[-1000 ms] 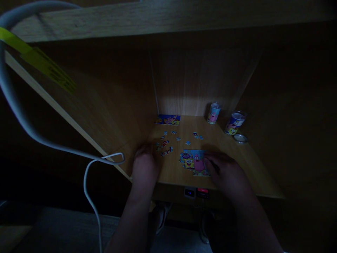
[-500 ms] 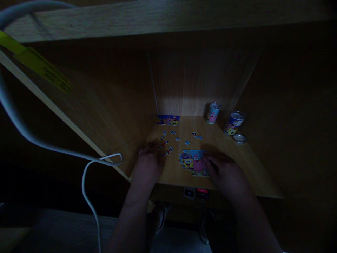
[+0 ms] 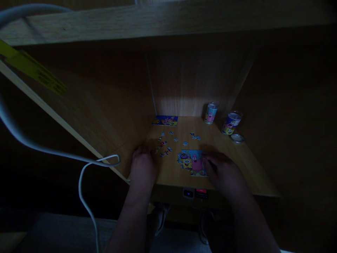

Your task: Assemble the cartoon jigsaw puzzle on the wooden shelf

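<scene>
Looking down into a wood-veneer booth (image 3: pixel 181 88) around a light wooden table (image 3: pixel 218 147), with a white cable (image 3: pixel 52 151) looping in from the left and a strip of yellow tape (image 3: pixel 34 68) clinging to the left panel. Showing, along the table's far edge, a printed puzzle picture card (image 3: pixel 165 120) lying flat against the back panel, two printed cylindrical tins (image 3: pixel 211 113) (image 3: pixel 231 123) standing upright toward the right, and a round metal lid (image 3: pixel 237 138) lying just beside the nearer tin. Centring on a SpongeBob jigsaw puzzle (image 3: pixel 191 162), assembled in part and lying flat near the front edge, between the hands. Curving the right hand (image 3: pixel 223 172), half closed, with its fingers (image 3: pixel 207 161) touching the puzzle's right edge. Cupping the left hand (image 3: pixel 142 165) loosely, palm down, just beside small scattered jigsaw pieces (image 3: pixel 164 147). Hiding, in dim light, whether either hand is pinching a piece.
</scene>
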A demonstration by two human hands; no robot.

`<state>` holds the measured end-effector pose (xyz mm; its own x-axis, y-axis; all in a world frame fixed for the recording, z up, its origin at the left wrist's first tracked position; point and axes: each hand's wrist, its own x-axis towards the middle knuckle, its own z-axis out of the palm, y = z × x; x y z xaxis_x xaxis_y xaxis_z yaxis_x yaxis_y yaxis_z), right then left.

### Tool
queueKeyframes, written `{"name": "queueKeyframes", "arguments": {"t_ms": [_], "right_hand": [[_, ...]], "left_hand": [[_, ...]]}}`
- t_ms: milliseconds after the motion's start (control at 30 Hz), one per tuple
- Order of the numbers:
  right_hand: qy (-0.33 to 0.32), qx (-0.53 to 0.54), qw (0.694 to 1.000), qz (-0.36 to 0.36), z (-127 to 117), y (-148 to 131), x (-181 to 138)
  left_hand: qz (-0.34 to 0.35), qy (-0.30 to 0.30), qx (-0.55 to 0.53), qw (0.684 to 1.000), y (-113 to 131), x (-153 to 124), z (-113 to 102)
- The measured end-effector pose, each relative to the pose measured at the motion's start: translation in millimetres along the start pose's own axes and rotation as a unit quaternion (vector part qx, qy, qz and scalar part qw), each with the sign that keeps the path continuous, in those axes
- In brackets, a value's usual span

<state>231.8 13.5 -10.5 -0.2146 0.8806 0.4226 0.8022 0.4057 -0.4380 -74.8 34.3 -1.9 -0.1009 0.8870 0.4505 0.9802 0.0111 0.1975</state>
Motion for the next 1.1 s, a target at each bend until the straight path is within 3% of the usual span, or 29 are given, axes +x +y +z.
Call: {"name": "queueKeyframes", "arguments": {"t_ms": [300, 433, 533, 667, 900, 1100], "right_hand": [[-0.011, -0.001, 1.0, 0.008, -3, -2, 1], [-0.005, -0.001, 1.0, 0.013, -2, -1, 1], [0.0, 0.013, 1.0, 0.018, -2, -1, 1], [0.004, 0.017, 1.0, 0.021, -2, -2, 2], [0.03, -0.018, 0.998, 0.059, -4, -2, 1], [0.022, -0.014, 0.997, 0.072, -2, -1, 1]], "left_hand": [[-0.061, -0.127, 0.103, 0.985, 23, -15, -47], [-0.053, -0.208, 0.072, 0.974, 27, -21, -68], [-0.043, -0.237, 0.028, 0.97, 32, -23, -74], [-0.015, -0.226, -0.007, 0.974, 38, -23, -67], [0.079, -0.16, -0.07, 0.981, 38, -15, -32], [0.167, -0.14, -0.129, 0.967, 38, -16, -12]]}}
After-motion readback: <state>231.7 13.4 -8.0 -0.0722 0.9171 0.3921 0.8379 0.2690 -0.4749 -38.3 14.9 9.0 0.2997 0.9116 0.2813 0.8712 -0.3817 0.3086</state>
